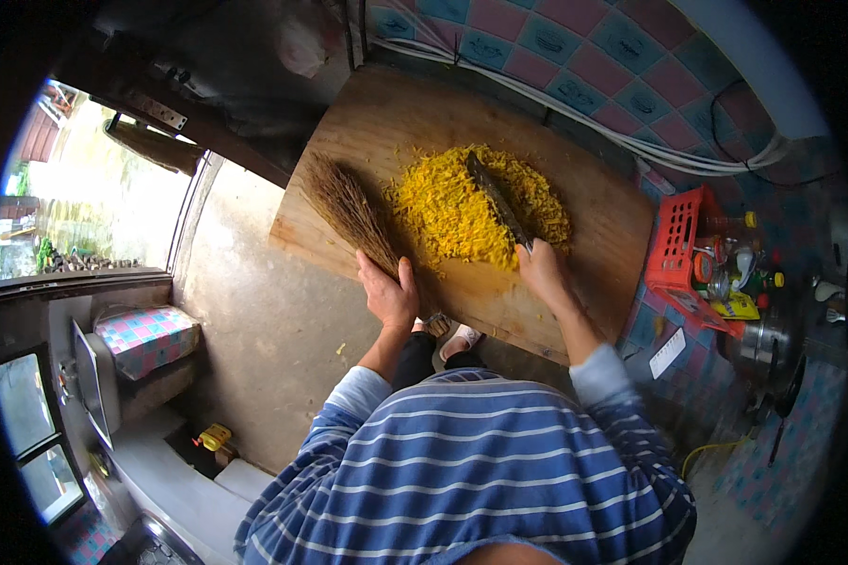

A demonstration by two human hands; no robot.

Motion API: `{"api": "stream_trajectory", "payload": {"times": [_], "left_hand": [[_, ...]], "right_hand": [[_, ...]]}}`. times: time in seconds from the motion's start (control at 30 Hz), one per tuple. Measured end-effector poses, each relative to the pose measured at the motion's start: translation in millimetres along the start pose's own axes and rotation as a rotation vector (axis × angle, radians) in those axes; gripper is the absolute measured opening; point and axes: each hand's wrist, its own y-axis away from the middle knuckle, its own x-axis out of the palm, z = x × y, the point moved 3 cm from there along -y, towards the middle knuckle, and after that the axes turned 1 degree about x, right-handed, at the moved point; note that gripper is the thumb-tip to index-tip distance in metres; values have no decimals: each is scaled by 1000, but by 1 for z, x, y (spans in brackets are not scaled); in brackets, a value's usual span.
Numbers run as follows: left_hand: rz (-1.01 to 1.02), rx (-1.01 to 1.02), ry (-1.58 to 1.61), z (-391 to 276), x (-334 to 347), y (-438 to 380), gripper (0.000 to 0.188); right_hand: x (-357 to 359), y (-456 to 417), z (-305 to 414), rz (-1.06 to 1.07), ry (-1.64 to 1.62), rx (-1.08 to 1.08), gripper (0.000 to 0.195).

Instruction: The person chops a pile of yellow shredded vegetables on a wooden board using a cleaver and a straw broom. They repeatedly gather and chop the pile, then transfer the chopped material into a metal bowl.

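My left hand (390,291) is closed around the lower part of a bundled twig brush (343,201), whose bristles lie over the left side of a wooden board (601,183). In my right hand (545,272) is the handle of a knife (496,194) with a broad dark blade. The blade stands on edge in a heap of chopped yellow food (438,205), cutting across it from top to lower right. Some loose bits are scattered around the heap. What the blade's lower edge touches is hidden in the pile.
Right of the board, a red plastic basket (671,240) holds bottles and jars, with a metal pot (763,342) beside it. White cables (608,141) run along the tiled wall behind. At the lower left, a yellow bottle (213,436) stands near a pale ledge (162,473).
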Motion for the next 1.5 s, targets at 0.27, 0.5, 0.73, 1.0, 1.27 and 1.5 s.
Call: {"api": "stream_trajectory", "payload": {"times": [0.27, 0.5, 0.73, 1.0, 1.27, 1.5], "left_hand": [[12, -8, -23, 7, 2, 3, 85], [20, -42, -38, 8, -1, 4, 85], [11, -51, -30, -1, 2, -4, 85], [56, -83, -24, 3, -4, 5, 85], [12, -43, 54, 8, 2, -1, 82], [-21, -125, 67, 7, 3, -4, 80]], "right_hand": [[5, 1, -3, -74, 73, -40, 31], [0, 4, 43, -18, 168, -96, 29], [12, 0, 60, -11, 156, -189, 29], [6, 0, 15, -112, 100, -69, 30], [-3, 9, -4, -62, 110, 38, 31], [8, -3, 23, 3, 146, 9, 31]]}}
